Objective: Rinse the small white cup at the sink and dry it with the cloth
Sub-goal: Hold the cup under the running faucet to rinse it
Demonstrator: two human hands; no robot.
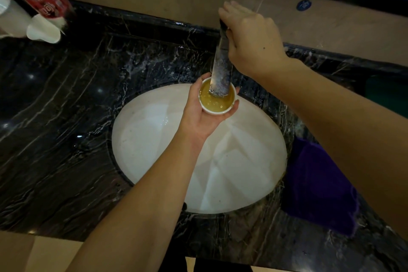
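White and small, the cup point(218, 100) sits just above the middle of the frame, cradled in the left hand point(204, 115), whose palm faces up and whose fingers curl around the cup's underside and sides. The cup is upright and holds a yellowish liquid with bubbles on top. It hangs over the far edge of the white basin point(154, 139), directly beneath the tip of the metal faucet spout point(220, 73), which overlaps the cup's rim from this view. The right hand point(251, 40), above and slightly right of the cup, grips the top of the faucet, its fingers wrapped over the dark upper end. The two hands are near each other but apart, the spout running between them. The purple cloth point(318, 185) lies on the dark veined marble surface point(66, 117) at the right of the basin, partly covered by the right forearm. In the upper left corner stand a bottle with a red label point(48, 0) and white paper cups point(44, 31).
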